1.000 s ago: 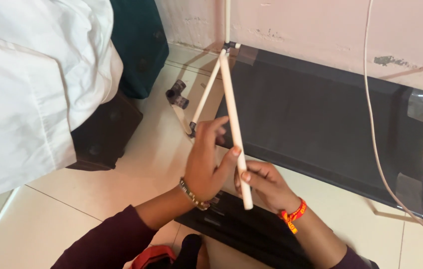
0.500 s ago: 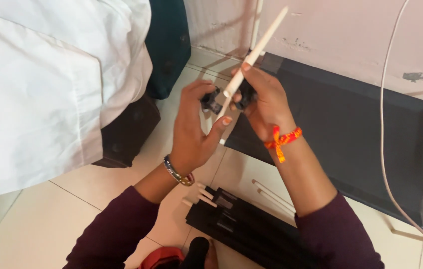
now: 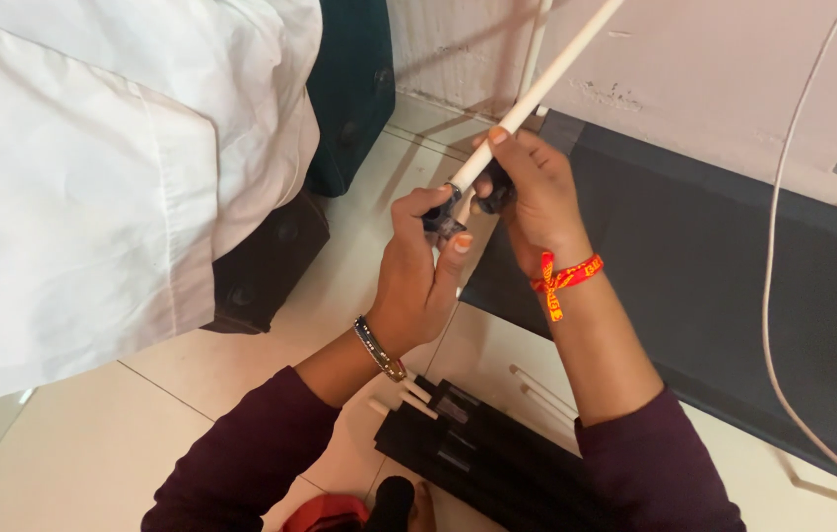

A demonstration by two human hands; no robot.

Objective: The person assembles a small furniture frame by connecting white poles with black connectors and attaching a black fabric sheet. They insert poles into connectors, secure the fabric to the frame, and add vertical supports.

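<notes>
Head view: both my hands working one end of a white rod [image 3: 536,89].
My left hand [image 3: 423,271] clamps the black connector [image 3: 443,219] steady; my right hand [image 3: 527,192] grasps the rod, angled up toward the wall.

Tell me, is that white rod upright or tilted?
Tilted. The rod slants up to the right from the left hand and right hand holding its lower end.

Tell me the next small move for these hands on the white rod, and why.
Probably push the white rod deeper into the black connector. The left hand pinches the connector at the rod's lower end, and the right hand grips the rod just above it.
</notes>
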